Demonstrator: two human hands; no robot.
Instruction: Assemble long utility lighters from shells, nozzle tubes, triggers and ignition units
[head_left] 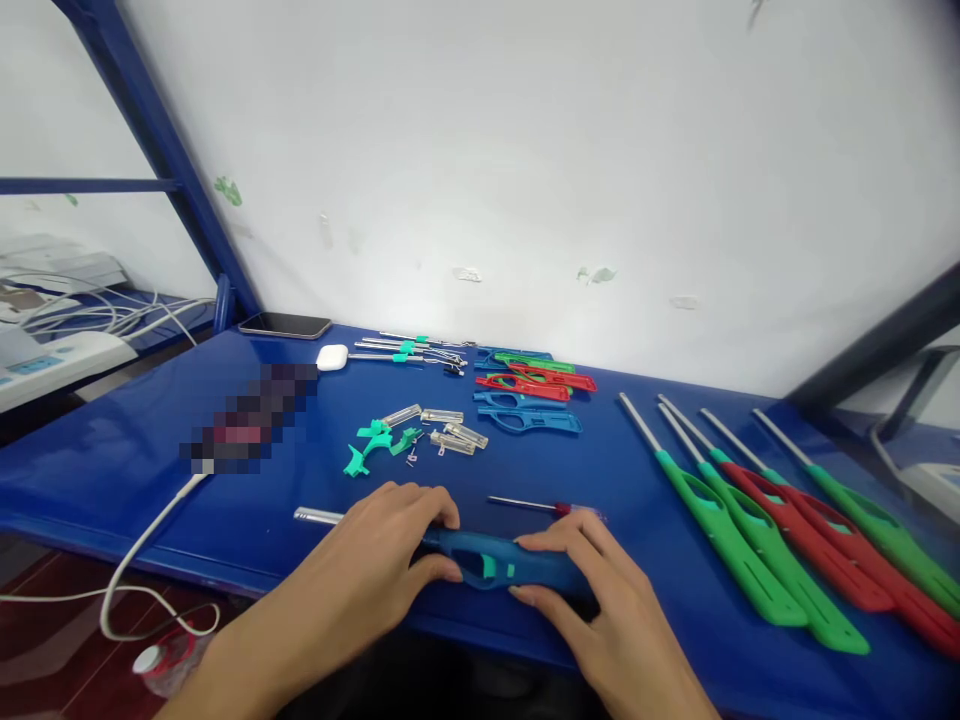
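Note:
A blue long-nosed lighter (pixel 480 556) lies across the front edge of the blue table, its metal tube pointing left. My left hand (pixel 390 550) grips its front part, thumb and fingers on either side, hiding where tube and body meet. On the right, my right hand (pixel 589 575) is closed around the handle end. A teal trigger shows in the lighter's opening between the hands. Just behind my right hand lies a screwdriver (pixel 525 503) with a reddish clear handle, its shaft pointing left.
Several green and red lighters (pixel 750 530) lie at the right. Behind my hands are teal plastic pieces (pixel 375 440), clear fuel tanks (pixel 457 437), coloured shell halves (pixel 525 390) and metal tubes with wires (pixel 397 350). A phone (pixel 285 325), a white case (pixel 332 357) and a white cable (pixel 142 545) are left.

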